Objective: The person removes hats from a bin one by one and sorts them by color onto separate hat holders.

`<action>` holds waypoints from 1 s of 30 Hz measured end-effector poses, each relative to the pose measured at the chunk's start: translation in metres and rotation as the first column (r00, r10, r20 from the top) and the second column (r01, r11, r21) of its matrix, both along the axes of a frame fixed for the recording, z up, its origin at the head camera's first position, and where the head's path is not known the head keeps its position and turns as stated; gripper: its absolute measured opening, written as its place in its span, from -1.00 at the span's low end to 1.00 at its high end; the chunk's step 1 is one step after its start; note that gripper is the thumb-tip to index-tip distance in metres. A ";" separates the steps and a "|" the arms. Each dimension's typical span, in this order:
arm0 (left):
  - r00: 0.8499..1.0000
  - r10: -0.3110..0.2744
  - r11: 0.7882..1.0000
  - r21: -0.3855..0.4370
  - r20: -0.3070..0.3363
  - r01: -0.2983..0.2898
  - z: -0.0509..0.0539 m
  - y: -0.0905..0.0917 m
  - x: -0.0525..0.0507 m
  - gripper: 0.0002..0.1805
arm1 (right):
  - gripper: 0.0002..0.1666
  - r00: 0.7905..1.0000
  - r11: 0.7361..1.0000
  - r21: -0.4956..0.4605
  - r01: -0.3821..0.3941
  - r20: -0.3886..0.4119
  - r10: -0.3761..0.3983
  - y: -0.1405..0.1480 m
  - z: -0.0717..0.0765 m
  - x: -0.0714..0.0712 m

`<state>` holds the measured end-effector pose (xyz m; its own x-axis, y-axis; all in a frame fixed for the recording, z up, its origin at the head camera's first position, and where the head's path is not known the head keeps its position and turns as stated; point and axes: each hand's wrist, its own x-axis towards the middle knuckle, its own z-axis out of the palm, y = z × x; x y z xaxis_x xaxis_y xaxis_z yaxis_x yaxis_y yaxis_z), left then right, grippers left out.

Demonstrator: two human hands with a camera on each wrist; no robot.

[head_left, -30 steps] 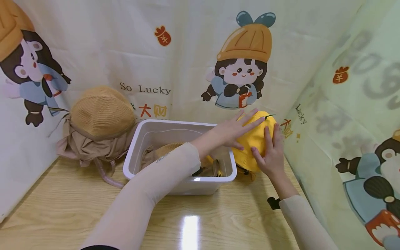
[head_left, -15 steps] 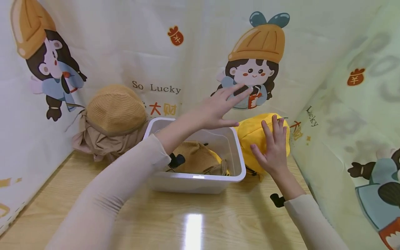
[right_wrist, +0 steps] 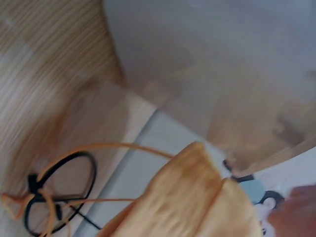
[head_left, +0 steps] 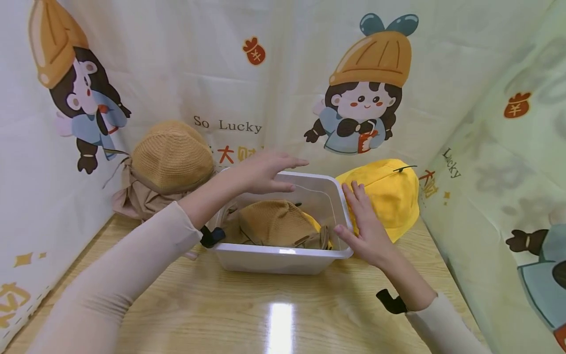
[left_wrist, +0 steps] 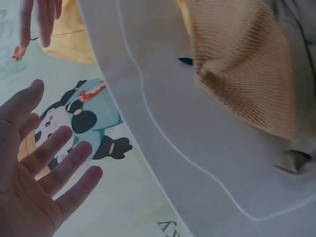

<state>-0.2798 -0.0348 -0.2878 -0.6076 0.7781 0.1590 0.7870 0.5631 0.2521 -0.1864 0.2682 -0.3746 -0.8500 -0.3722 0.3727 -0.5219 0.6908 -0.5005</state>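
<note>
A light grey plastic bin (head_left: 274,263) stands on the table with a tan knitted hat (head_left: 274,221) inside, a bit of yellow cloth showing beside it. My left hand (head_left: 265,172) hovers over the bin's back left rim, fingers extended, holding nothing; in the left wrist view the same hand (left_wrist: 49,182) has its fingers spread beside the bin wall. By the right rim is my right hand (head_left: 367,231), fingers straight, in front of a yellow hat (head_left: 393,196); whether it touches the rim I cannot tell. The yellow hat's cord (right_wrist: 113,146) shows in the right wrist view.
Left of the bin, another tan hat (head_left: 172,157) with a brown cloth brim (head_left: 141,196) leans against the back cloth (head_left: 292,64). Printed cloth also closes off both sides of the wooden table (head_left: 230,314).
Both hands have come away from the yellow hat. The left hand has moved left across the bin, and the right hand has shifted left to the bin's right rim. The view has turned slightly left.
</note>
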 end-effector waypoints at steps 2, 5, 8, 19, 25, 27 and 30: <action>1.000 -0.014 1.000 -0.016 0.014 0.014 -0.004 -0.002 0.000 -0.32 | 0.08 0.997 0.998 0.070 0.001 0.075 -0.006 -0.005 0.001 0.006; 0.998 -0.020 0.999 -0.046 0.053 0.023 -0.009 -0.004 0.000 -0.34 | 0.14 0.990 0.987 0.163 0.006 0.139 -0.029 -0.011 0.002 0.012; 0.997 0.008 0.995 -0.101 0.072 0.000 -0.013 -0.006 0.000 -0.34 | 0.20 0.985 0.970 0.242 0.013 0.163 -0.054 -0.016 -0.002 0.013; 0.997 0.019 0.962 -0.273 0.080 0.004 -0.027 0.008 -0.016 -0.34 | 0.29 0.990 0.927 0.373 0.036 0.113 -0.084 -0.021 -0.008 0.015; 0.991 -0.023 0.926 -0.370 0.134 0.071 -0.040 0.028 -0.023 -0.40 | 0.28 0.993 0.918 0.394 0.040 0.088 -0.082 -0.021 -0.009 0.015; 0.989 -0.049 0.908 -0.406 0.139 0.102 -0.046 0.034 -0.024 -0.42 | 0.28 0.993 0.919 0.393 0.039 0.088 -0.080 -0.021 -0.010 0.015; 0.987 -0.088 0.886 -0.442 0.131 0.137 -0.054 0.041 -0.026 -0.45 | 0.27 0.993 0.921 0.387 0.039 0.084 -0.078 -0.020 -0.011 0.014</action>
<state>-0.3057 0.0059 -0.3420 -0.5054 0.8152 -0.2829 0.8350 0.5448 0.0780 -0.1723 0.2482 -0.3857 -0.8991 -0.4189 0.1273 -0.4376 0.8676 -0.2360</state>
